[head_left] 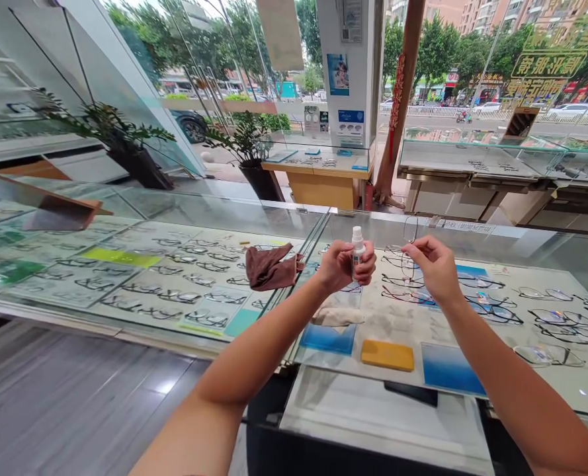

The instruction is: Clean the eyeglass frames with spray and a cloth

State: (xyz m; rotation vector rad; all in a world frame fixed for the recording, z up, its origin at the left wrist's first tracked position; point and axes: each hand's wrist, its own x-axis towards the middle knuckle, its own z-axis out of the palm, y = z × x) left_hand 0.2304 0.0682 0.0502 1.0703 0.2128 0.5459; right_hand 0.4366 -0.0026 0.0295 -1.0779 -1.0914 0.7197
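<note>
My left hand (346,264) is closed around a small white spray bottle (358,248), held upright above the glass counter. To its right, my right hand (433,264) pinches a pair of thin-rimmed eyeglasses (411,229) with thumb and fingertips; part of the frame is hard to make out against the display behind. A crumpled brown cloth (270,268) lies on the counter left of my left hand. Below the bottle rests a pale folded cloth (337,317). A yellow flat case (387,355) sits nearer me, between my forearms.
Beneath the glass counter top (274,218), rows of eyeglasses (561,318) are on display. A brown angled board or mirror (65,215) stands at the far left. Below the counter front is a white surface (343,410) with a dark flat object (411,393). Potted plants (135,165) stand beyond.
</note>
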